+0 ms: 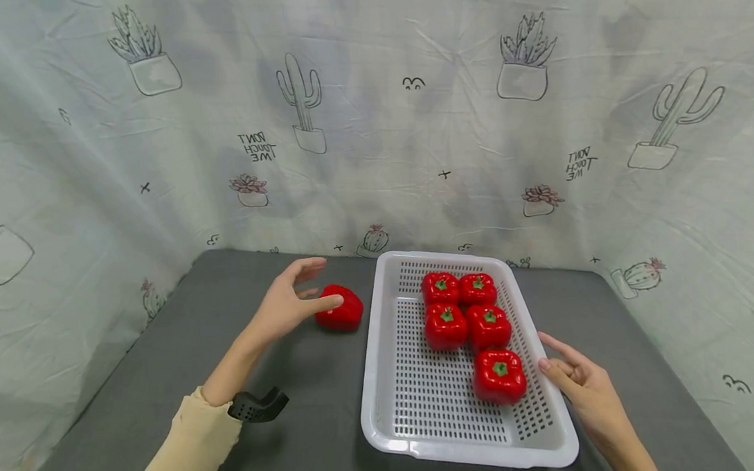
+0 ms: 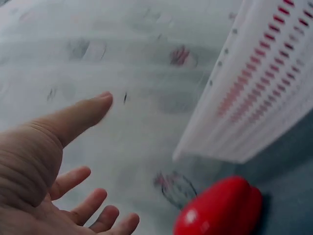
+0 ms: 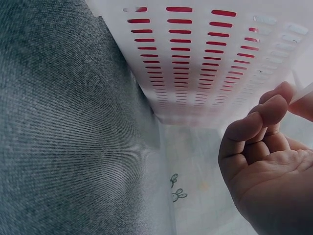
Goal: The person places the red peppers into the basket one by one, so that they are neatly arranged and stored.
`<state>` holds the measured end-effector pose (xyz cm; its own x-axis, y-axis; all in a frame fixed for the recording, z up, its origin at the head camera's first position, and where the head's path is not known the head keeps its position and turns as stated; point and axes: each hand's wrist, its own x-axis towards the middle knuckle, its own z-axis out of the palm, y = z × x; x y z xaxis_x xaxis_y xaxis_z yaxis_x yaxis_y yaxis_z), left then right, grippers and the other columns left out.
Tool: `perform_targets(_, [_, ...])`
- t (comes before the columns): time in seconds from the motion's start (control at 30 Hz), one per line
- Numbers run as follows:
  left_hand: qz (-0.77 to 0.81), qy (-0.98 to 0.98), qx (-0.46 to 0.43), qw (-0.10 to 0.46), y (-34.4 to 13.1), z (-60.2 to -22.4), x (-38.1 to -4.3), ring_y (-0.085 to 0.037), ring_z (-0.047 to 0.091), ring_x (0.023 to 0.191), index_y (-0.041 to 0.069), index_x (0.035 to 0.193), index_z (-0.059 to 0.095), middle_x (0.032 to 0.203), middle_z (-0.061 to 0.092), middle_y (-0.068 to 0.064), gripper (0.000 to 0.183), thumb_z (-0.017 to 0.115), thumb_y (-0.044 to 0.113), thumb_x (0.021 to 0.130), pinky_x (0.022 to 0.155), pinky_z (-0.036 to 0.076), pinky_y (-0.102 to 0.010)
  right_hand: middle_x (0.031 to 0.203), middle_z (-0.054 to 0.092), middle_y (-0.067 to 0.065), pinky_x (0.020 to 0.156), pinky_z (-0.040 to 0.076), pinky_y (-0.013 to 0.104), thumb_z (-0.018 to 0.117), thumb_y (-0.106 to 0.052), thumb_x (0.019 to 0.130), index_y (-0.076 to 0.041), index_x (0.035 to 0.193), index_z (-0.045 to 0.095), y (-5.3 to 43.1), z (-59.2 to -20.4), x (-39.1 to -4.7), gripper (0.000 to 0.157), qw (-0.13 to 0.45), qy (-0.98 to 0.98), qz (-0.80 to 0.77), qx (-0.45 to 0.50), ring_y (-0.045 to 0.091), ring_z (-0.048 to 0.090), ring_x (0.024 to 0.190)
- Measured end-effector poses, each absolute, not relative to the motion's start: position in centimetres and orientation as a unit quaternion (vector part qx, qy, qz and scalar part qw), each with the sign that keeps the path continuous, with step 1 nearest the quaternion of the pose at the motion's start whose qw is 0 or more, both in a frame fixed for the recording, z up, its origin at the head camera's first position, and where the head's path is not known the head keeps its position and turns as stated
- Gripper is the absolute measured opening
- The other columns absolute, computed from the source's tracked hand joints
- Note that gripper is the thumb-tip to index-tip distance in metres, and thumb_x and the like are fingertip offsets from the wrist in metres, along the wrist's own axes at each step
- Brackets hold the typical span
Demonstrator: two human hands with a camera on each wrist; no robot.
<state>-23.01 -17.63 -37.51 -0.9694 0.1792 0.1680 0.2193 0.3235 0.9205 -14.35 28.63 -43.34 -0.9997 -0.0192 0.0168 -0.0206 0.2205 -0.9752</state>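
A lone red bell pepper (image 1: 344, 311) lies on its side on the grey table, left of the basket. Over its left side hovers my left hand (image 1: 284, 304), thumb and fingers spread apart with nothing between them. The left wrist view shows a gap between those fingers and the pepper (image 2: 220, 208). My right hand (image 1: 580, 381) pinches the right rim of the white plastic basket (image 1: 372, 360), thumb on top and fingers curled beneath the edge. Inside stand several red bell peppers (image 1: 445, 327) with green stems, grouped toward the back and right.
Slotted walls surround the basket's floor. A white curtain (image 1: 373, 125) printed with cactus drawings hangs behind the table (image 1: 314, 390) and along both sides. A black band (image 1: 258, 406) sits on my left wrist.
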Motion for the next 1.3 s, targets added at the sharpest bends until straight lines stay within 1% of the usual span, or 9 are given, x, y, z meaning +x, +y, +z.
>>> perform_targets(0.13, [-0.570,-0.815,-0.102,0.020,-19.4,-39.6,-22.8,-0.026,0.043,0.130,0.016,0.145,0.044,0.145,0.042,-0.005,0.080,0.084,0.035,0.079,0.101,0.043,-0.045,0.105,0.072,0.006,0.065,0.057,0.045,0.060,-0.017,0.100,-0.001,0.150,0.032,28.6,-43.3,-14.3,0.060,0.002,-0.783,0.622,0.010,0.026,0.072,0.086])
perform_targets(0.27, [-0.557,-0.824,-0.103,0.013,-20.4,-41.3,-23.1,-0.027,0.039,0.133,0.014,0.146,0.043,0.145,0.042,-0.007,0.081,0.085,0.033,0.079,0.103,0.042,-0.045,0.106,0.072,0.006,0.065,0.058,0.045,0.061,-0.019,0.100,-0.002,0.151,0.032,28.5,-43.3,-14.2,0.061,0.001,-0.786,0.618,0.005,0.026,0.072,0.086])
perform_targets(0.5, [-0.565,-0.817,-0.115,-0.019,-21.7,-43.3,-24.6,-0.041,0.033,0.136,0.010,0.149,0.038,0.150,0.037,-0.015,0.084,0.084,0.026,0.081,0.105,0.037,-0.053,0.106,0.071,0.007,0.065,0.058,0.044,0.061,-0.021,0.099,-0.003,0.151,0.032,28.5,-43.3,-14.1,0.062,0.003,-0.789,0.614,-0.001,0.025,0.072,0.086])
perform_targets(0.67, [-0.540,-0.832,-0.122,-0.034,-22.4,-44.4,-25.8,-0.043,0.032,0.136,0.015,0.150,0.036,0.153,0.033,-0.014,0.087,0.085,0.028,0.079,0.103,0.036,-0.059,0.107,0.072,0.007,0.065,0.058,0.045,0.061,-0.020,0.100,-0.002,0.151,0.033,28.4,-43.4,-14.1,0.061,0.004,-0.789,0.615,0.002,0.025,0.072,0.086])
perform_targets(0.8, [-0.532,-0.835,-0.138,-0.036,-22.6,-44.9,-26.5,-0.042,0.034,0.136,0.019,0.150,0.037,0.154,0.033,-0.010,0.088,0.085,0.030,0.078,0.102,0.037,-0.059,0.106,0.072,0.007,0.064,0.058,0.044,0.061,-0.021,0.100,-0.002,0.150,0.033,28.5,-43.3,-14.1,0.061,0.007,-0.790,0.613,0.002,0.025,0.072,0.085])
perform_targets(0.93, [-0.538,-0.828,-0.154,-0.045,-22.6,-45.4,-27.0,-0.042,0.035,0.135,0.021,0.150,0.038,0.154,0.033,-0.009,0.087,0.086,0.030,0.077,0.102,0.038,-0.058,0.106,0.071,0.008,0.064,0.058,0.044,0.061,-0.021,0.100,-0.002,0.151,0.033,28.5,-43.4,-14.2,0.061,0.007,-0.791,0.611,0.002,0.025,0.072,0.085])
perform_targets(1.0, [-0.539,-0.825,-0.160,-0.051,-22.6,-45.6,-27.2,-0.042,0.034,0.136,0.019,0.151,0.037,0.154,0.033,-0.011,0.087,0.085,0.030,0.078,0.103,0.037,-0.057,0.105,0.072,0.008,0.064,0.058,0.044,0.061,-0.022,0.100,-0.002,0.151,0.033,28.5,-43.4,-14.1,0.062,0.007,-0.790,0.613,0.000,0.025,0.072,0.085])
perform_targets(1.17, [-0.536,-0.825,-0.167,-0.063,-22.2,-46.1,-27.5,-0.041,0.033,0.136,0.008,0.152,0.033,0.154,0.033,-0.013,0.090,0.084,0.026,0.079,0.104,0.037,-0.056,0.105,0.072,0.007,0.064,0.058,0.045,0.060,-0.020,0.100,-0.001,0.151,0.032,28.6,-43.4,-14.2,0.061,0.004,-0.785,0.619,0.006,0.026,0.072,0.086])
perform_targets(1.3, [-0.517,-0.836,-0.164,-0.083,-22.0,-46.5,-27.4,-0.041,0.034,0.136,0.007,0.154,0.026,0.156,0.029,-0.013,0.098,0.085,0.025,0.078,0.105,0.036,-0.056,0.105,0.072,0.004,0.064,0.057,0.045,0.059,-0.017,0.100,0.000,0.150,0.032,28.6,-43.4,-14.3,0.060,0.001,-0.780,0.626,0.015,0.027,0.072,0.086])
